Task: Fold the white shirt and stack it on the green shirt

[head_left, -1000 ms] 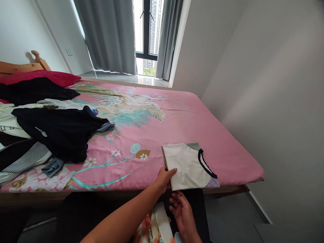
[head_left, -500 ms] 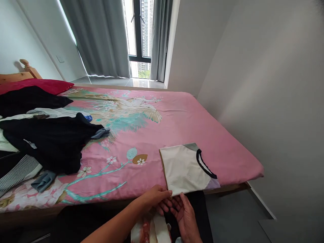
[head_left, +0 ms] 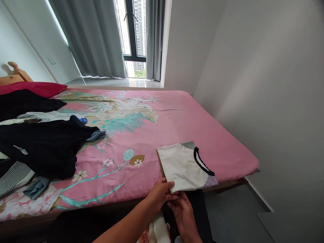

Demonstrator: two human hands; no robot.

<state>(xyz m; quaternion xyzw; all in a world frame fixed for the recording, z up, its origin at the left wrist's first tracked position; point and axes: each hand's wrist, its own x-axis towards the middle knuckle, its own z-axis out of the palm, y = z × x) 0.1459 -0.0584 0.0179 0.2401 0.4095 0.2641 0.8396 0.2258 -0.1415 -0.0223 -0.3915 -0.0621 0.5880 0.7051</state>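
A folded cream T-shirt [head_left: 179,165] with a black neckband, a grey shoulder and a lilac shoulder lies at the bed's near edge, its collar toward the right. My left hand [head_left: 160,194] pinches its near-left corner, thumb on top. Close beside it, my right hand [head_left: 184,212] has its fingers curled at the shirt's near edge, touching the left fingertips; its exact grip is partly hidden. Below both hands, cream cloth with a reddish print [head_left: 154,233] lies against dark fabric.
Several unfolded clothes, among them a black garment [head_left: 48,145], are heaped on the left of the pink bedsheet [head_left: 177,125]. A red pillow [head_left: 37,88] lies by the wooden headboard [head_left: 15,77]. A grey wall [head_left: 243,84] stands at the right, and curtains [head_left: 93,40] hang by the window.
My left hand has moved up onto the shirt's near-left corner and taken hold of it. My right hand has turned and closed its fingers toward that edge. The view has shifted slightly right.
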